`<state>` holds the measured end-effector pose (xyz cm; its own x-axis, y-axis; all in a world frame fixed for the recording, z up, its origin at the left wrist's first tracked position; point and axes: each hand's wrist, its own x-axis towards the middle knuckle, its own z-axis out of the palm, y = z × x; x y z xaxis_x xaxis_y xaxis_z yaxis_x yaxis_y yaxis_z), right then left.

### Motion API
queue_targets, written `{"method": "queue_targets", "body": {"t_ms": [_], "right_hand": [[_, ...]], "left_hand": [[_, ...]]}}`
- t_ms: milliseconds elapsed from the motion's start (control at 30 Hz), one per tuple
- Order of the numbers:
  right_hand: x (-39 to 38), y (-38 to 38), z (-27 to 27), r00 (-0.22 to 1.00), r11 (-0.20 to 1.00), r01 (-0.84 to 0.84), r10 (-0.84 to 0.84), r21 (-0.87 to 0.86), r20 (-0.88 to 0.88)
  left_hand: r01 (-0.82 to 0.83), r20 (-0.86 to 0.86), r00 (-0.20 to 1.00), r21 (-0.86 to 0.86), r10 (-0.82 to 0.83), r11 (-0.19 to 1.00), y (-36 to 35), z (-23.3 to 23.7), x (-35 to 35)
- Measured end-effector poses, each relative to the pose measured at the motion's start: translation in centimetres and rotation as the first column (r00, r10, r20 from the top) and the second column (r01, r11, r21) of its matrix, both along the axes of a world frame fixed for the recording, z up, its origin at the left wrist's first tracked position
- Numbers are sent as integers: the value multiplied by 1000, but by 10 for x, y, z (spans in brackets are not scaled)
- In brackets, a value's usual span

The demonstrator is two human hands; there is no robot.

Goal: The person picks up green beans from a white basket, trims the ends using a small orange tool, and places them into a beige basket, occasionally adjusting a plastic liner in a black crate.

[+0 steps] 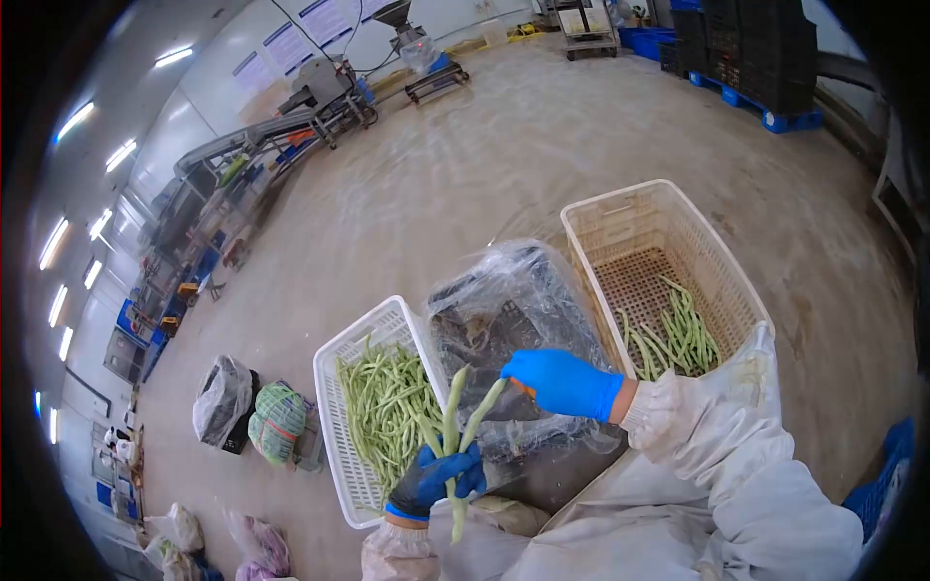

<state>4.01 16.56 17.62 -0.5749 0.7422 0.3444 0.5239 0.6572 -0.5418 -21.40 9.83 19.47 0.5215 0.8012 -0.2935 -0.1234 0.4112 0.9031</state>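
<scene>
My left hand, in a blue glove with a dark palm covering, is closed around a few green beans that fan upward. My right hand, in a blue glove, pinches a small orange tool at the tip of one bean, over a black crate lined with clear plastic. A white crate full of green beans stands just left of my left hand. Beyond my right hand, a beige crate holds a smaller pile of green beans.
On the floor at left are a plastic-lined black bin and a green net sack. Filled bags lie at the lower left. Stacked black crates stand on a blue pallet at back right. Machines line the far left.
</scene>
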Motion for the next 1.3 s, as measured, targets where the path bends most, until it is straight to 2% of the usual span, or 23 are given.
{"method": "queue_targets", "body": {"t_ms": [33,67,100,133,200,233,267,333,367,433,667,767,800,833,867,900,933,1033,1067,1133,1167,1233,1300], "right_hand": [[-1,-2,-10,1000,1000,-3,3,1,-3],[-4,-1,-29,943,975,78,-139,-206,-302],[-4,4,-47,784,905,87,-320,-417,-532],[4,14,-64,784,905,90,-322,-416,-530],[29,35,-90,490,747,286,-652,-600,-579],[36,31,-92,602,805,305,-577,-510,-552],[35,23,-75,604,801,306,-581,-514,-546],[26,-2,-25,851,992,127,-97,23,-515],[25,-6,-16,853,991,131,-103,20,-511],[24,-12,-6,966,997,-75,66,-30,-252],[24,-11,-19,975,999,-47,46,0,-219],[38,-3,-45,968,991,86,-108,-103,-229],[56,11,-59,889,918,299,-367,-260,-274],[63,20,-50,749,780,472,-600,-410,-279],[61,20,-47,751,782,470,-599,-410,-280],[57,14,-47,818,870,477,-492,-125,-298],[51,4,-34,881,883,437,-383,172,-277],[19,-20,-13,980,994,-112,111,0,-167],[11,-25,-12,980,994,-109,108,1,-165],[0,-31,-11,973,968,-225,216,113,85],[-2,-30,-13,972,967,-228,219,112,84],[-6,-27,-20,944,942,-292,257,164,204],[-9,-28,-21,944,943,-283,242,174,222]], "left_hand": [[11,1,1000,-36,-11,999,1,-17,-4],[12,-2,1000,-36,-12,999,1,-20,0],[34,-42,998,-33,-35,999,-1,-23,8],[55,-80,995,-33,-58,998,-4,-26,16],[24,-30,999,-32,-25,999,-14,-15,31],[18,-80,997,-19,-19,1000,-19,-8,33],[9,-120,993,-6,-10,1000,-21,-7,36],[60,-128,990,-10,-60,998,-19,-13,34],[76,-144,987,-7,-76,997,-18,-17,33],[100,-140,985,-15,-101,995,-17,-20,32],[73,-192,979,13,-69,997,-18,-21,32],[135,-444,895,192,-36,972,-19,-17,34],[133,-441,897,191,-36,972,-23,-13,34],[193,-589,808,295,19,936,-24,-10,35],[268,-714,694,374,91,888,-26,-10,33],[368,-733,642,551,224,749,-25,-22,26],[366,-735,642,542,216,756,-25,-25,26],[362,-800,592,373,98,854,-15,-32,30],[364,-799,594,374,97,853,-13,-40,29],[331,-725,682,422,95,844,-12,-50,28],[329,-726,681,421,97,845,-13,-49,27],[231,-646,763,227,-31,946,-14,-45,28],[223,-626,777,173,-68,959,-14,-40,30]]}}
